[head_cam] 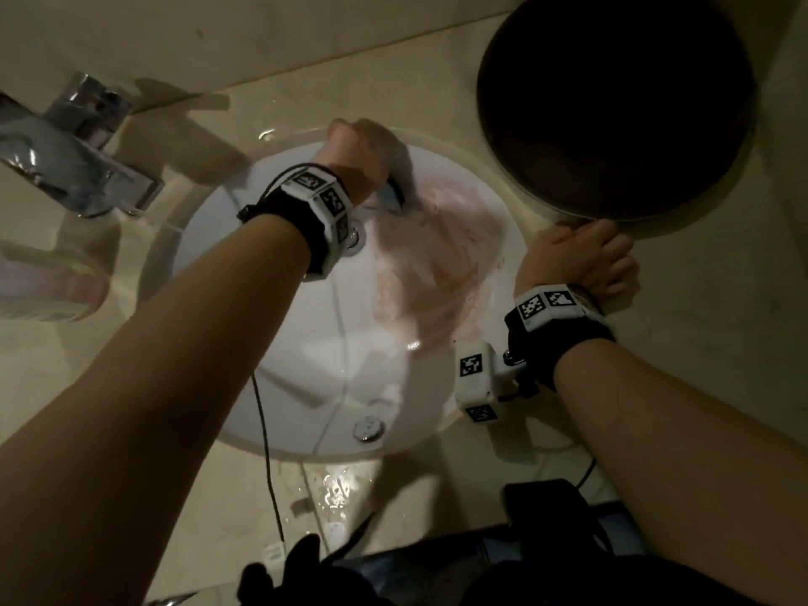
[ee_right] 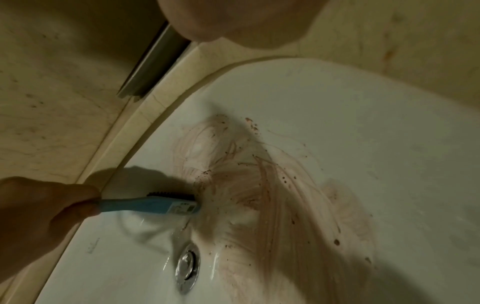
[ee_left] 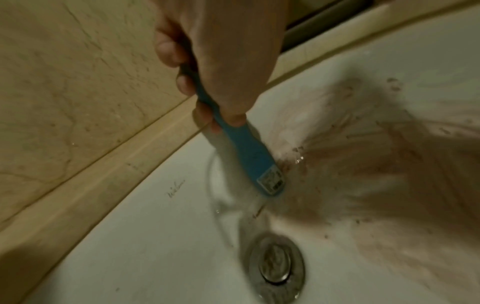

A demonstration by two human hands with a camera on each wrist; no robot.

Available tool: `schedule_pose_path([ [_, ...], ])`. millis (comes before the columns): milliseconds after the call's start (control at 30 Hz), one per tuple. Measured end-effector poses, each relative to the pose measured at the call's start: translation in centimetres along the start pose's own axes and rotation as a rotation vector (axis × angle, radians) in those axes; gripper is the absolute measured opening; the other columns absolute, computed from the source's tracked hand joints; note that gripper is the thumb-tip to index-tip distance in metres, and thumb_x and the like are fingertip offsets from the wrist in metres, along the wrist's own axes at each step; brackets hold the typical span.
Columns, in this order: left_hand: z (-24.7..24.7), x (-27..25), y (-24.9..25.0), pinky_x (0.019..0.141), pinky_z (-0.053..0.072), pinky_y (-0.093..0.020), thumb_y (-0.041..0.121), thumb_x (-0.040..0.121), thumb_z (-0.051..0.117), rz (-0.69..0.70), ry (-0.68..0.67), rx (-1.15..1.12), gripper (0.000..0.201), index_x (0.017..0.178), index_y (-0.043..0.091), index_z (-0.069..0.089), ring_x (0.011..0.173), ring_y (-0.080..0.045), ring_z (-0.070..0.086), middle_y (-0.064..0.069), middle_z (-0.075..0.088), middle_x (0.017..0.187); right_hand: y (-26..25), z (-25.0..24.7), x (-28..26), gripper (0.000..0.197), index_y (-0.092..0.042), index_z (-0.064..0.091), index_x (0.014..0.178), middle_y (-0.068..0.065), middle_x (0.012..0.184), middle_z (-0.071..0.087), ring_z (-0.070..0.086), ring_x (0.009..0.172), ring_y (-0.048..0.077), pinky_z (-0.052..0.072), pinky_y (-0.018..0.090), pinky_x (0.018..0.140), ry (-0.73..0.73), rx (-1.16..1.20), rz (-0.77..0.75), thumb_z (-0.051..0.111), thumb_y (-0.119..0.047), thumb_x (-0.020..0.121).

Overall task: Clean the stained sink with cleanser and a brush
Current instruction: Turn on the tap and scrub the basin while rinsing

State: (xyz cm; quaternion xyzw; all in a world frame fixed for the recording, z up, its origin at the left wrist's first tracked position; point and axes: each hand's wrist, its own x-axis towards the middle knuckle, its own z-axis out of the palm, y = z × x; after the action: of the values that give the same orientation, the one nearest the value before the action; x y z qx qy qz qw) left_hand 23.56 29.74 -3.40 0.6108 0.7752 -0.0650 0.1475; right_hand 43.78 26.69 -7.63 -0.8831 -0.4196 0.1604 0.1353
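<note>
Left hand (ee_left: 223,51) grips the blue brush (ee_left: 249,160), scrubbing the reddish stain (ee_right: 262,195); right hand (head_cam: 581,260) rests curled, empty, on the sink rim (head_cam: 524,229). Next, probably firmer strokes rightward.

Dark round basin (head_cam: 612,102), chrome faucet (head_cam: 78,142)

Home bathroom: white sink (head_cam: 306,365), chrome faucet (head_cam: 74,155), beige marble counter (head_cam: 699,321).
</note>
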Motion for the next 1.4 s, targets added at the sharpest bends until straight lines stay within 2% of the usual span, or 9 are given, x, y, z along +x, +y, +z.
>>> schedule_pose_path([
  [100, -1.3, 0.3, -1.0, 0.049, 0.028, -0.015, 0.016, 0.097, 0.045, -0.249, 0.001, -0.126, 0.041, 0.134, -0.001, 0.044, 0.122, -0.030, 0.051, -0.018, 0.050, 0.135, -0.1, 0.0, 0.0, 0.032, -0.006, 0.047, 0.115, 0.015, 0.131, 0.043, 0.038, 0.123, 0.030, 0.027, 0.043, 0.097, -0.011, -0.015, 0.002, 0.039, -0.021, 0.088],
  [167, -1.0, 0.7, -2.7, 0.068, 0.041, -0.012, 0.013, 0.098, 0.043, -0.284, -0.110, 0.018, 0.041, 0.137, 0.001, 0.041, 0.129, -0.030, 0.045, -0.016, 0.044, 0.141, 0.0, 0.0, 0.0, 0.031, -0.007, 0.047, 0.115, 0.015, 0.131, 0.043, 0.038, 0.123, 0.030, 0.027, 0.043, 0.096, -0.018, -0.026, 0.001, 0.039, -0.022, 0.089],
  [267, -0.9, 0.4, -4.1, 0.102, 0.043, -0.039, 0.010, 0.100, 0.038, -0.223, -0.157, 0.421, 0.042, 0.141, 0.007, 0.037, 0.135, -0.030, 0.038, -0.010, 0.037, 0.145, -0.1, -0.1, 0.1, 0.031, -0.007, 0.048, 0.114, 0.015, 0.130, 0.043, 0.038, 0.123, 0.031, 0.026, 0.042, 0.095, -0.029, -0.031, 0.001, 0.040, -0.022, 0.089],
  [400, -0.6, 1.2, -4.4, 0.066, 0.042, -0.012, 0.018, 0.097, 0.045, -0.280, -0.198, 0.272, 0.039, 0.133, 0.005, 0.047, 0.125, -0.030, 0.049, -0.015, 0.048, 0.138, -0.2, -0.2, 0.1, 0.030, -0.007, 0.047, 0.114, 0.014, 0.130, 0.043, 0.038, 0.122, 0.030, 0.027, 0.042, 0.095, -0.044, -0.033, 0.003, 0.039, -0.023, 0.090],
  [467, -0.4, 1.6, -3.1, 0.052, 0.029, -0.012, 0.023, 0.094, 0.049, -0.155, -0.180, 0.397, 0.041, 0.130, 0.004, 0.051, 0.119, -0.031, 0.054, -0.016, 0.055, 0.131, -0.2, -0.3, 0.0, 0.030, -0.007, 0.047, 0.115, 0.015, 0.130, 0.043, 0.038, 0.122, 0.030, 0.027, 0.042, 0.095, -0.045, -0.033, 0.000, 0.039, -0.022, 0.090],
  [600, -1.2, 2.4, 0.1, 0.090, 0.044, -0.033, 0.019, 0.098, 0.042, 0.129, -0.145, 0.474, 0.036, 0.133, 0.012, 0.047, 0.124, -0.031, 0.049, -0.013, 0.049, 0.135, -0.2, -0.4, -0.1, 0.031, -0.007, 0.047, 0.115, 0.015, 0.129, 0.043, 0.038, 0.121, 0.030, 0.028, 0.042, 0.095, -0.043, -0.043, -0.006, 0.039, -0.022, 0.090],
  [733, -1.5, 2.2, 2.4, 0.094, 0.041, -0.044, 0.011, 0.096, 0.041, 0.426, -0.058, 0.612, 0.036, 0.130, 0.019, 0.049, 0.124, -0.031, 0.044, -0.009, 0.048, 0.132, -0.2, -0.3, -0.1, 0.030, -0.007, 0.047, 0.115, 0.015, 0.129, 0.044, 0.038, 0.121, 0.031, 0.028, 0.042, 0.095, -0.049, -0.037, 0.000, 0.038, -0.022, 0.090],
  [1067, -1.2, 1.1, -2.4, 0.096, 0.041, -0.040, 0.012, 0.097, 0.041, 0.055, -0.205, 0.647, 0.034, 0.128, 0.005, 0.051, 0.119, -0.037, 0.051, -0.018, 0.053, 0.129, -0.1, -0.5, -0.1, 0.030, -0.008, 0.047, 0.115, 0.014, 0.129, 0.044, 0.038, 0.122, 0.029, 0.027, 0.040, 0.094, -0.067, -0.030, -0.005, 0.038, -0.022, 0.090],
  [1400, -2.8, 0.6, 7.0, 0.087, 0.042, -0.042, 0.005, 0.092, 0.042, 0.637, 0.008, 0.800, 0.030, 0.118, 0.007, 0.056, 0.116, -0.033, 0.047, -0.014, 0.060, 0.116, -0.1, -0.5, -0.1, 0.030, -0.007, 0.047, 0.114, 0.014, 0.128, 0.044, 0.039, 0.120, 0.030, 0.027, 0.041, 0.094, -0.048, -0.027, -0.011, 0.039, -0.023, 0.090],
])
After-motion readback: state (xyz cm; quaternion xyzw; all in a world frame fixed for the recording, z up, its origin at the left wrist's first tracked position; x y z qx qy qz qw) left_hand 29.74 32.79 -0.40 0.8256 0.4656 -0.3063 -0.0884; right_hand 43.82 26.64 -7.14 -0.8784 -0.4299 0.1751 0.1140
